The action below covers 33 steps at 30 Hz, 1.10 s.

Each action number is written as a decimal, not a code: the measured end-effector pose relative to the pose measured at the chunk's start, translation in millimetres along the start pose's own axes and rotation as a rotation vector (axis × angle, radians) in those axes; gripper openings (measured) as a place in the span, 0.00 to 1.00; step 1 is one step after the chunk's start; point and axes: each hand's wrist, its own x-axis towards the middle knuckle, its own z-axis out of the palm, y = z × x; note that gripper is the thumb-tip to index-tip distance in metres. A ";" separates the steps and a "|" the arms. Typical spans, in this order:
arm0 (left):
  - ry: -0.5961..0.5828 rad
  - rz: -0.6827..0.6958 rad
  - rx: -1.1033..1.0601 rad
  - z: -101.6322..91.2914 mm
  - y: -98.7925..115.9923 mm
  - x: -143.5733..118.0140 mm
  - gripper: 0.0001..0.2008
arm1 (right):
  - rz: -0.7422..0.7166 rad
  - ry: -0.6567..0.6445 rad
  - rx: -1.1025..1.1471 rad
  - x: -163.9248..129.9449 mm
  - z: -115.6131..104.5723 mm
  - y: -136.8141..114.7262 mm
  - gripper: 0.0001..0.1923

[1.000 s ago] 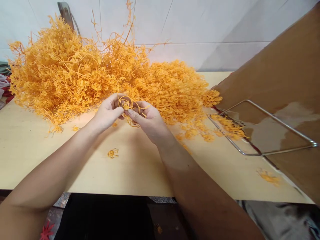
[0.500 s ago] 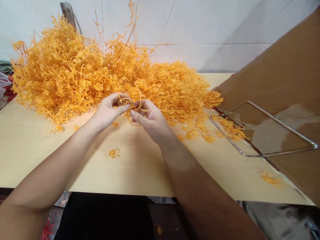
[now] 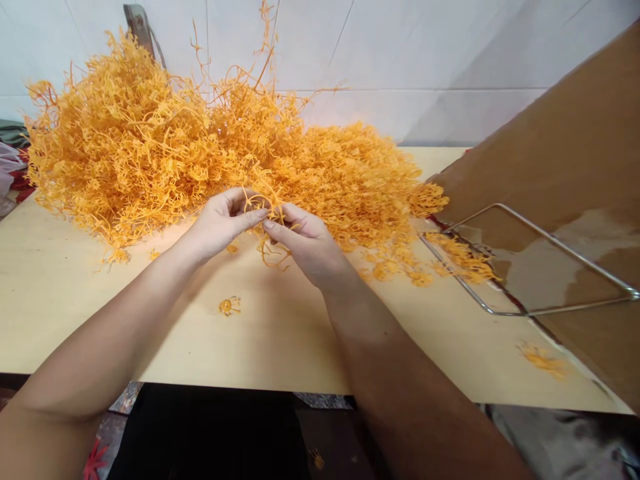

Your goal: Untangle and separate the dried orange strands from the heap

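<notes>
My left hand (image 3: 227,219) pinches a thin, curly orange plastic piece (image 3: 271,255) with several slender prongs, thumb against fingers. Close beside it, my right hand (image 3: 306,241) grips the same piece from the other side, its thumb tip near the left thumb. Part of the piece is hidden behind the fingers, and loose ends curl above and below them. Behind both hands rises a large heap of similar orange pieces (image 3: 150,147), tangled and stringy on the left, flatter on the right. One small orange piece (image 3: 229,306) lies alone on the table in front of the hands.
The pale table (image 3: 240,353) meets a white tiled wall (image 3: 425,60). On the right a brown cardboard box (image 3: 565,153) leans in, with a bent metal wire frame (image 3: 555,240) before it. Another orange piece (image 3: 543,360) lies near the front right edge.
The held orange piece has shifted between my fingers: its loops above are smaller and more prongs hang below. Both hands stay close together in nearly the same place.
</notes>
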 end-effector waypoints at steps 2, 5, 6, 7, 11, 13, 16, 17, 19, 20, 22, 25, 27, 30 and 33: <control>-0.042 -0.033 -0.005 -4.3 1.5 0.3 0.10 | 0.002 0.038 0.003 0.5 -0.6 -0.1 0.10; -0.150 -0.106 -0.027 -11.1 4.0 1.2 0.17 | 0.050 0.049 0.048 1.2 -0.2 -0.5 0.08; -0.177 -0.122 -0.039 -12.9 4.7 1.5 0.19 | 0.060 0.044 0.070 1.4 0.3 -0.6 0.08; -0.196 -0.131 -0.055 -14.5 5.1 1.7 0.20 | 0.064 0.042 0.089 1.5 0.9 -0.7 0.07; -0.289 -0.161 -0.196 -19.0 4.1 2.0 0.19 | 0.069 0.105 0.106 1.7 2.2 -1.1 0.06; -0.345 -0.181 -0.271 -20.4 2.2 1.6 0.19 | 0.103 0.151 0.099 1.6 2.0 -1.7 0.05; -0.363 -0.224 -0.281 -19.6 -0.9 0.3 0.18 | 0.152 0.139 0.054 1.2 1.3 -2.1 0.05; -0.348 -0.234 -0.262 -18.2 -1.9 -0.2 0.18 | 0.154 0.126 0.036 1.2 1.3 -1.9 0.05; -0.296 -0.221 -0.217 -13.4 -3.7 -1.2 0.17 | 0.144 0.112 0.011 1.5 1.6 -1.0 0.08; -0.265 -0.205 -0.195 -10.4 -4.5 -1.6 0.17 | 0.136 0.113 0.009 1.8 2.0 -0.4 0.09; -0.204 -0.172 -0.157 -4.3 -5.8 -1.9 0.19 | 0.118 0.121 0.010 2.3 2.9 0.7 0.09; -0.135 -0.133 -0.117 1.5 -7.3 -0.9 0.17 | 0.086 0.095 0.012 2.3 3.8 1.0 0.11; -0.106 -0.113 -0.115 1.5 -7.7 0.6 0.12 | 0.071 0.054 0.019 1.6 3.4 0.1 0.14; -0.051 -0.127 -0.114 -2.8 -8.3 3.7 0.07 | 0.031 0.055 0.031 0.2 1.5 -2.7 0.18; 0.036 -0.165 -0.023 -6.6 -9.0 6.0 0.03 | -0.005 0.154 0.025 -0.3 -0.1 -4.6 0.18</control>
